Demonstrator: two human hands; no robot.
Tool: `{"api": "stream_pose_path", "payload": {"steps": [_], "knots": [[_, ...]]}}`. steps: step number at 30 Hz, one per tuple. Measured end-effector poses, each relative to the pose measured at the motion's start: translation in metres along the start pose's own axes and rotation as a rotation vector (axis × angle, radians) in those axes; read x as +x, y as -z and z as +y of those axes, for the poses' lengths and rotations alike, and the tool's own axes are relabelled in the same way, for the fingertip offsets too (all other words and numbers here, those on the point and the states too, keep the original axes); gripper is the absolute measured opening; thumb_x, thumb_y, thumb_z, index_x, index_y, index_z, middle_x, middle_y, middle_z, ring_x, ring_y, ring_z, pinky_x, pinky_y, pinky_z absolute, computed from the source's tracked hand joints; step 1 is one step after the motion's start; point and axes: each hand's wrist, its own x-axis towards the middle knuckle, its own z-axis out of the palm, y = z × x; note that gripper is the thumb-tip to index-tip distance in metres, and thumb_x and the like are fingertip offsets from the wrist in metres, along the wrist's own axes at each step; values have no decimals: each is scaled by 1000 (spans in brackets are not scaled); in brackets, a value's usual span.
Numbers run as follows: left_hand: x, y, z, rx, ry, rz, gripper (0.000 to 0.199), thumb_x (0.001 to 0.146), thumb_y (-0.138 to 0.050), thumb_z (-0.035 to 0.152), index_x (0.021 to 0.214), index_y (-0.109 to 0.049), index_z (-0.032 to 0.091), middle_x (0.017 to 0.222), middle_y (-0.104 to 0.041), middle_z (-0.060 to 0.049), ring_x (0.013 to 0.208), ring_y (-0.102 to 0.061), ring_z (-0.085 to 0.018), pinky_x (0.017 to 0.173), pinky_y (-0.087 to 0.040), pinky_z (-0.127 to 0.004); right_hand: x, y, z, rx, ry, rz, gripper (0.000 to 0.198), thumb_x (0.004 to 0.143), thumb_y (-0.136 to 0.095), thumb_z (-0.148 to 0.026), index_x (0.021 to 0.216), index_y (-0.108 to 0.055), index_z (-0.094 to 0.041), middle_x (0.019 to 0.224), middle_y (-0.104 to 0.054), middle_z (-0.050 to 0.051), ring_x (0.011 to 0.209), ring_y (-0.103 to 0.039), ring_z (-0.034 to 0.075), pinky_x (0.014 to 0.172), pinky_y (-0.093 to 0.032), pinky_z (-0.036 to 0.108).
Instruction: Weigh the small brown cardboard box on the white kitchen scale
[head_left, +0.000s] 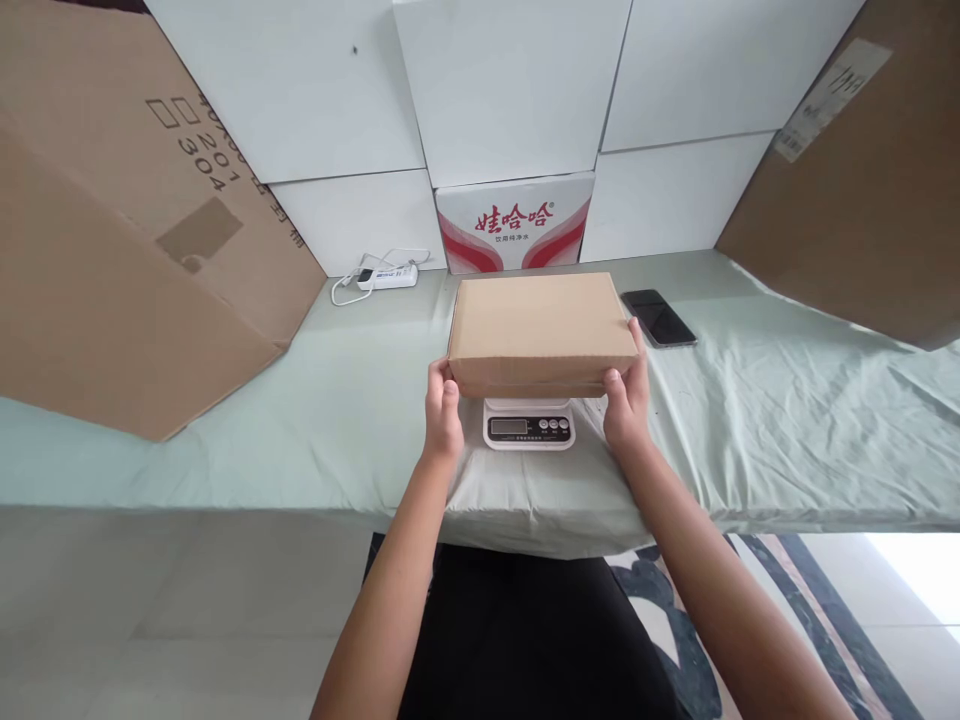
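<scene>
1. Illumination: moderately bright, soft and fairly even across the cloth (360, 420), where folds cast faint shadows, clearest at right.
2. Glare: the floor (919, 575) is washed out to white at near right; at near left it reads dull grey.
3. Shading: the right carton (862, 220) presents a dim brown face. The front of the small box (544, 315) is darker than its top.
4. Dark areas: the trousers (532, 640) register near-black, with little detail.
5. Sharpness: red lettering (514, 218) at far centre is legible; fine print on the scale (529, 441) is too small to read.
6. Distortion: wide-angle stretch slants the left carton (97, 230) and right carton.
</scene>
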Motion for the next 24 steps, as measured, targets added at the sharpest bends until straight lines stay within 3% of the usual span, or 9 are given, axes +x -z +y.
{"api": "stream_pose_path", "payload": {"steps": [20,24], "knots": [[-1,0,1,-10,4,-42,69,100,-58,90,133,-69,30,142,-78,-13,135,-74,-33,111,-60,-48,1,0,-5,-3,39,80,78,109,-53,-74,174,-52,-32,172,-61,15,166,-53,43,140,-41,73],[-1,-2,5,-15,-6,-26,71,98,-61,90,135,-70,30,147,-77,-15,146,-71,-36,121,-58,-52,0,-1,-4,5,69,117,76,110,-52,-71,175,-53,-32,173,-61,15,168,-49,45,141,-36,76]]}}
